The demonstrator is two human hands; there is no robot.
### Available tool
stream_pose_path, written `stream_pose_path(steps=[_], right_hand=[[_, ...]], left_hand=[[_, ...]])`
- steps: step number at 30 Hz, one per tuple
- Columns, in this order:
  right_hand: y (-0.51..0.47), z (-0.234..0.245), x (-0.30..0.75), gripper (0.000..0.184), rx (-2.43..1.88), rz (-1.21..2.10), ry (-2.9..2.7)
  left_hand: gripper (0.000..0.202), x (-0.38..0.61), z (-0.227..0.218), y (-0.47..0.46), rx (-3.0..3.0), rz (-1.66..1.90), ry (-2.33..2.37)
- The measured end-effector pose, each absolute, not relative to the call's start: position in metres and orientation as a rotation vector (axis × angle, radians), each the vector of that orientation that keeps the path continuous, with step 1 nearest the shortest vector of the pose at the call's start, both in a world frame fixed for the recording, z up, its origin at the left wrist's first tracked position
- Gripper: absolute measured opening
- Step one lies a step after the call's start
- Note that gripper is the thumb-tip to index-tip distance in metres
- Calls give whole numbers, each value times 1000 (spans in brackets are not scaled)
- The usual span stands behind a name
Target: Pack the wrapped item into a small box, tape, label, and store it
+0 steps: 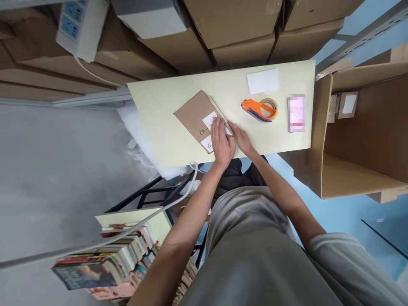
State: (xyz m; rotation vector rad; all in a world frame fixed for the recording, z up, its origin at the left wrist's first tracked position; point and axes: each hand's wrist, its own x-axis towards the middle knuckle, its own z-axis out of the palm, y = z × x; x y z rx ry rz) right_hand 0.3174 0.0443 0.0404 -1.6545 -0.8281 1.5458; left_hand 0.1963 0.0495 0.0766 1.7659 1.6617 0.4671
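A flat brown cardboard parcel [194, 114] lies at an angle on the pale table. It bears white labels [207, 143] and dark handwriting. My left hand [222, 139] rests on top of it with fingers stretched flat, partly covering the labels. At the parcel's right edge, near the corner, my right hand [242, 139] grips the side with its fingers together; the underside of that grip is hidden. To the right of it lies an orange tape dispenser [255, 106] with a roll of tape.
A white paper [262, 81] and a blurred pink item [296, 113] lie on the table [153, 127]. A large cardboard box [327, 170] stands open at the right. Boxes line the shelf behind. A white cable [159, 210] crosses above stacked books [127, 250] at lower left.
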Motion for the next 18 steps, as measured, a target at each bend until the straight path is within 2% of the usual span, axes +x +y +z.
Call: stream_pose_path(steps=[5,8,11,14,18], right_hand=[[16,54,323,90,-1974,1316,-482],[7,62,313,80,-1992,1449,-228],[14,69,293,67,-1865,1535,-66],[23,81,275,65,-1812,1461,-6],[13,111,269,70,-1850,1255,-308]], left_hand=[[70,167,81,130,1705,517,1701],[76,142,67,202,1623,513,1779],[84,121,57,243,1494,253,1747],[85,99,69,239,1508,203,1608],[80,66,109,192,1600,477,1482]])
